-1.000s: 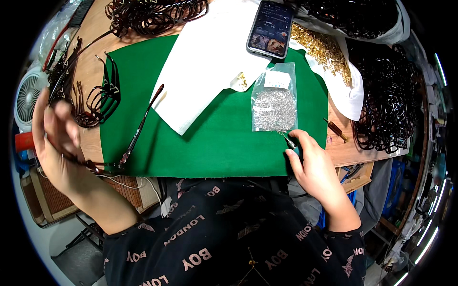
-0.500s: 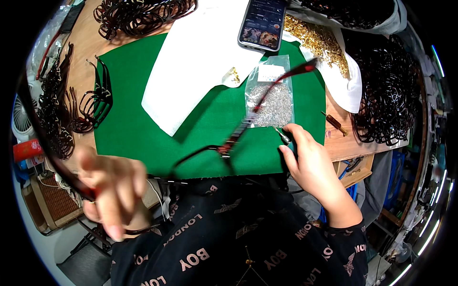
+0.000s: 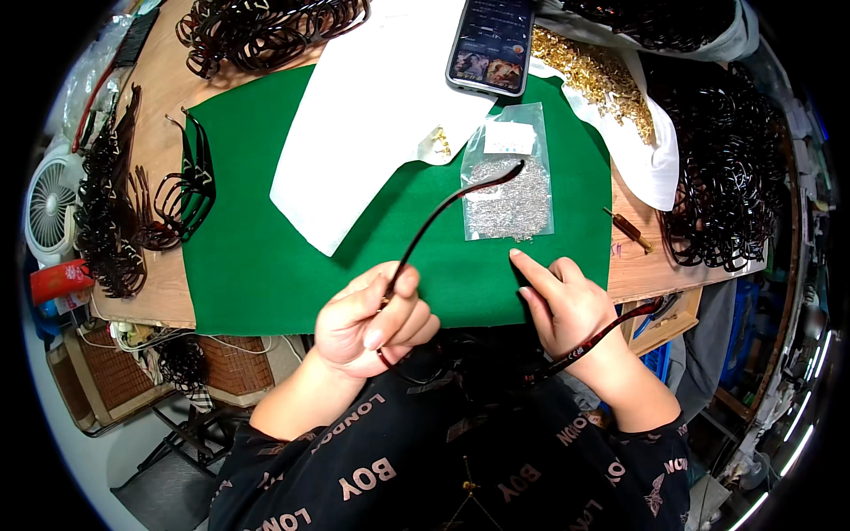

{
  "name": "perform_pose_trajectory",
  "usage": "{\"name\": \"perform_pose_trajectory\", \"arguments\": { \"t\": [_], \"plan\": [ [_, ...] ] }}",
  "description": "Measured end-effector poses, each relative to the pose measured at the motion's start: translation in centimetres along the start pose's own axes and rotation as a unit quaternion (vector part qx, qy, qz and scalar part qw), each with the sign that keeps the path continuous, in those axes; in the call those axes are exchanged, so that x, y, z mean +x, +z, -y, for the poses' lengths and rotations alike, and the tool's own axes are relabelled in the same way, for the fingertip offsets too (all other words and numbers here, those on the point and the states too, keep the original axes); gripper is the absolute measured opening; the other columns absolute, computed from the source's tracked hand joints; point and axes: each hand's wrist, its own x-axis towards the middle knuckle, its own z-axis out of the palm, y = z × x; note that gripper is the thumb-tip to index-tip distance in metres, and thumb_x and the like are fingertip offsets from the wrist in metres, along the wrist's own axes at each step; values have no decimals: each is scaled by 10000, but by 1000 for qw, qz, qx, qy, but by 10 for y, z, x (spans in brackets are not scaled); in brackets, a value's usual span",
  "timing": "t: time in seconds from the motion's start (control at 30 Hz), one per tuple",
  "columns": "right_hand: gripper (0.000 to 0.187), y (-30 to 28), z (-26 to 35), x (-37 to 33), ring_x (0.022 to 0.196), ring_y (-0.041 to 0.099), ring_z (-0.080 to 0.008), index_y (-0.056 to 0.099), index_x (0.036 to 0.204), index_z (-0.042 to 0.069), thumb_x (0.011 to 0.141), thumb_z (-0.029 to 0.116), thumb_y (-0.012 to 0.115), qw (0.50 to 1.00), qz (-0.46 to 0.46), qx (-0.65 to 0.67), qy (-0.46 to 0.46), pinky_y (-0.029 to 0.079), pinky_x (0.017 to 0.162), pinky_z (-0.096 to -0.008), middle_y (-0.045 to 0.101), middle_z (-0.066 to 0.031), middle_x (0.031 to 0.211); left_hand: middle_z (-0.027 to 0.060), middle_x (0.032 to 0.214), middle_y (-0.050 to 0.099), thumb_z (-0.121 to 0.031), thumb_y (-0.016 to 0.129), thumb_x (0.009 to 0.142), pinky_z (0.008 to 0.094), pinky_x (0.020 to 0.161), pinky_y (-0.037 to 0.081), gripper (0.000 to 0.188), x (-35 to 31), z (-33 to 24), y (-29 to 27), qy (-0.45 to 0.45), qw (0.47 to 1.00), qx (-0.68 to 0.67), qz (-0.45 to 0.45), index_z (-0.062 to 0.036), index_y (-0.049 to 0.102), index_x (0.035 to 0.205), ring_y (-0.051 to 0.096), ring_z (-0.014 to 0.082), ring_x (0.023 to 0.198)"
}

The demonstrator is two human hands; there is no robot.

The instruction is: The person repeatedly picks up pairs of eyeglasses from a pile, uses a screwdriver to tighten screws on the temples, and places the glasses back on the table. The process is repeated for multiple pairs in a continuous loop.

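My left hand [image 3: 376, 323] is closed round a dark brown spectacle frame [image 3: 440, 203], near the base of one temple. That temple points up across a clear bag of tiny silver screws [image 3: 506, 208]; the other passes over my right wrist. The frame's front is hard to make out against my dark shirt. My right hand [image 3: 567, 305] has its index finger stretched toward a few loose screws [image 3: 522, 238] at the bag's lower edge. Its other fingers are curled, with a dark sliver of the screwdriver showing beside the thumb and most of it hidden.
A green mat [image 3: 257, 248] covers the bench, with a white cloth [image 3: 354, 142] and a phone [image 3: 490, 49] on it. Gold hinge-like parts [image 3: 602, 75] lie at the far right. Dark frames are heaped at right [image 3: 722, 177] and left [image 3: 111, 212]. Another screwdriver [image 3: 629, 230] lies right.
My left hand has come in from the left to the middle with the spectacle frame, which has turned and dropped lower. My right index finger has straightened, and the screwdriver's tip no longer shows.
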Motion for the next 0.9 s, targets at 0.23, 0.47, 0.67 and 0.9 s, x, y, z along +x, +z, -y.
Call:
{"name": "perform_pose_trajectory", "arguments": {
  "t": [0.23, 0.47, 0.67, 0.9],
  "plan": [
    [343, 3, -1, 0, 566, 550, -278, 543, 1158, 125, 817, 100, 576, 996, -3, 89, -28, 459, 501, -354, 498, -131, 756, 17, 766, 448, -202, 416, 934, 223, 529, 338, 285, 5, 13, -20, -61, 995, -73, -40, 28, 484, 1087, 388, 103, 611],
    [315, -11, 23, 23, 441, 442, -49, 439, 1239, 86, 926, 127, 444, 656, 364, 642, 157, 326, 382, -165, 491, 7, 653, 17, 739, 467, -192, 468, 910, 231, 547, 357, 299, 4, 15, -25, -61, 995, -44, -59, 35, 501, 1102, 415, 107, 627],
    [309, -4, 30, 27, 430, 440, -56, 442, 1217, 62, 928, 169, 462, 618, 343, 687, 168, 325, 367, -172, 514, -5, 706, 15, 769, 482, -193, 499, 897, 227, 591, 368, 300, 2, 14, -25, -66, 995, -23, -73, 26, 519, 1101, 424, 99, 659],
    [295, -11, 34, 26, 479, 509, -67, 453, 1183, 73, 915, 188, 493, 613, 333, 677, 236, 338, 373, -170, 560, -28, 816, 46, 867, 485, -188, 487, 905, 256, 668, 415, 299, 4, 14, -30, -90, 994, -37, -41, 28, 531, 1107, 429, 99, 706]
  ]
}}
